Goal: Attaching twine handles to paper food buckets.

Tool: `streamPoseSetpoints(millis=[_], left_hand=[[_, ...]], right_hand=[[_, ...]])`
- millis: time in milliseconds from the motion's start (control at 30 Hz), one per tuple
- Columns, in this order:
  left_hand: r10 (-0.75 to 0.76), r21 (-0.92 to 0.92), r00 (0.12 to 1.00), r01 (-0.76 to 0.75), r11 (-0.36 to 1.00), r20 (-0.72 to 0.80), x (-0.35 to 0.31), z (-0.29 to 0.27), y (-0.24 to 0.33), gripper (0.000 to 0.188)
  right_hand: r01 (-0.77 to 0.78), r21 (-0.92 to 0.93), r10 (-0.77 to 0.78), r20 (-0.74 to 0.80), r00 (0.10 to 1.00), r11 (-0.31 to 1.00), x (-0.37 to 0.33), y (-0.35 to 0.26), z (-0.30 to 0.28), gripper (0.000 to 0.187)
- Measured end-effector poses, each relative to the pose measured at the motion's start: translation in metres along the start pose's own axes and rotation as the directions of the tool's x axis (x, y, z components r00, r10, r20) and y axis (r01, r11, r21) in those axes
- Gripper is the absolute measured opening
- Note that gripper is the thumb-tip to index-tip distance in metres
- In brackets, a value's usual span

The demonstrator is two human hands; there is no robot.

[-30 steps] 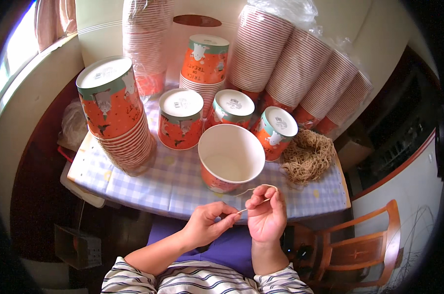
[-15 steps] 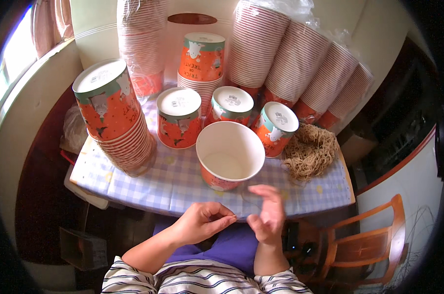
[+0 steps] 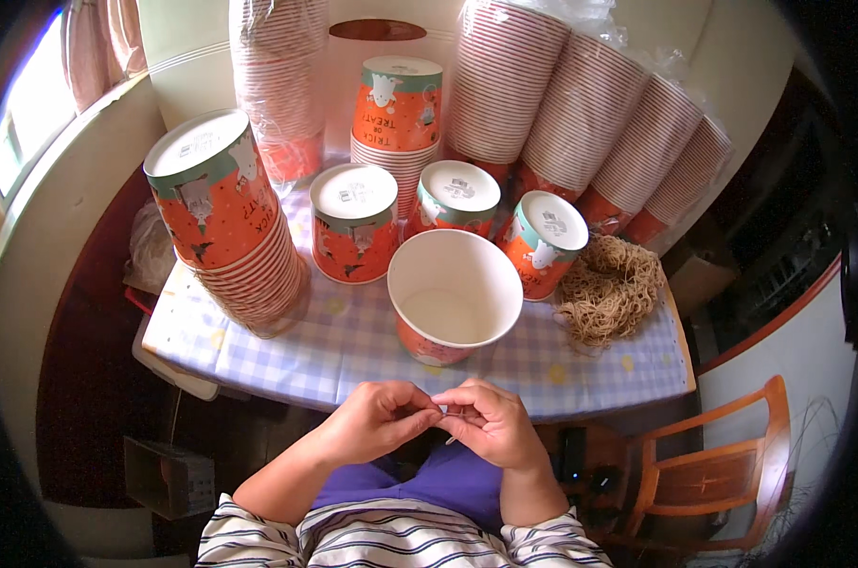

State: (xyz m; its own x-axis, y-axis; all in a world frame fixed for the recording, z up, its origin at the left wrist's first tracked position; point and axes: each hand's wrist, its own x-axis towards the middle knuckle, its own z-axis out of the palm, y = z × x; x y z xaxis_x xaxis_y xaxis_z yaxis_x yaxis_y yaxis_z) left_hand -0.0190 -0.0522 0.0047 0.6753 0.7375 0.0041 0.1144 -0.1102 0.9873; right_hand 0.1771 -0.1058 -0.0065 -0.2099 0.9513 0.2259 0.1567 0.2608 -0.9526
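Observation:
My left hand [image 3: 384,422] and my right hand [image 3: 491,426] meet at the table's front edge, above my lap. Both are closed in a pinch, fingertips almost touching. Between them runs a thin pale strand [image 3: 451,439], like twine; a short end pokes out below my right fingers, and the rest is hidden. Just beyond my hands stands an orange paper tub [image 3: 434,348], upright, its white inside showing. Behind it, three similar tubs stand upside down: one at left [image 3: 355,248], one in the middle [image 3: 459,187], one at right [image 3: 533,256].
A tangled heap of tan twine [image 3: 611,292] lies at the table's right. A tall leaning stack of upturned tubs [image 3: 230,227] stands left, another stack [image 3: 398,114] at the back. Plastic-wrapped tub stacks [image 3: 514,85] line the rear. A wooden chair [image 3: 713,464] is at right.
My right hand has come in from the right, closing from spread fingers into a pinch beside my left hand. My left hand keeps its pinch. The view has shifted slightly.

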Motion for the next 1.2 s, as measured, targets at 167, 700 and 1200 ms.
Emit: streamPoseSetpoints(millis=[167,700,1200], left_hand=[[0.014,0.007,1.000,-0.014,1.000,-0.010,0.000,0.002,-0.002,0.015],[0.147,0.021,0.987,-0.146,0.989,-0.068,0.002,0.003,-0.011,0.013],[0.724,0.619,0.687,-0.595,0.513,0.061,0.013,-0.010,0.016,0.020]], right_hand=[[0.214,-0.309,-0.231,-0.019,0.973,0.927,0.004,-0.008,-0.003,0.025],[0.375,-0.525,-0.440,0.001,0.898,0.764,0.005,-0.003,-0.003,0.018],[0.427,-0.496,-0.510,-0.039,0.859,0.756,0.015,-0.019,-0.007,0.023]])
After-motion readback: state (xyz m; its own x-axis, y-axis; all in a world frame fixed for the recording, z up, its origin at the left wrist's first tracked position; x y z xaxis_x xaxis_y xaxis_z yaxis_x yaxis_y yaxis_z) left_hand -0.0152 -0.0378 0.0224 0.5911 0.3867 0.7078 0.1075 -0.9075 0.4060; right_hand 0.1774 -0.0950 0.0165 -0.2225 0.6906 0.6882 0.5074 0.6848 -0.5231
